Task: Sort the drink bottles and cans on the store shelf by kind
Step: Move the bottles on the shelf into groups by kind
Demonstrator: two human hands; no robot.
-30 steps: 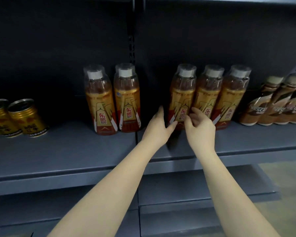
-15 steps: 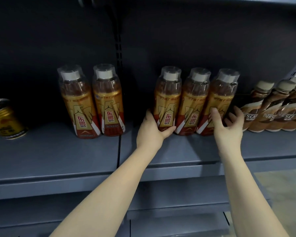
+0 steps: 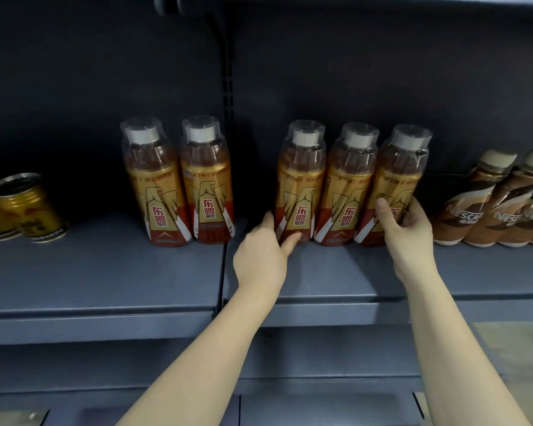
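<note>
Three orange energy-drink bottles with white caps stand side by side on the grey shelf (image 3: pixel 336 272). My left hand (image 3: pixel 263 256) grips the base of the leftmost bottle (image 3: pixel 299 186) of this row. My right hand (image 3: pixel 403 229) wraps around the rightmost bottle (image 3: pixel 400 179), thumb on its label. The middle bottle (image 3: pixel 348 192) stands between them, touched by neither hand. Two more identical bottles (image 3: pixel 179 186) stand apart to the left.
Gold cans (image 3: pixel 25 207) sit at the far left of the shelf. Brown coffee bottles (image 3: pixel 486 204) stand close on the right, just beyond my right hand. A dark upright post (image 3: pixel 225 96) splits the back panel. Lower shelves (image 3: pixel 320 364) lie below.
My right hand went from the middle of the row to its right end and closed around the rightmost bottle. My left hand stayed on the leftmost bottle's base. The view shifted right.
</note>
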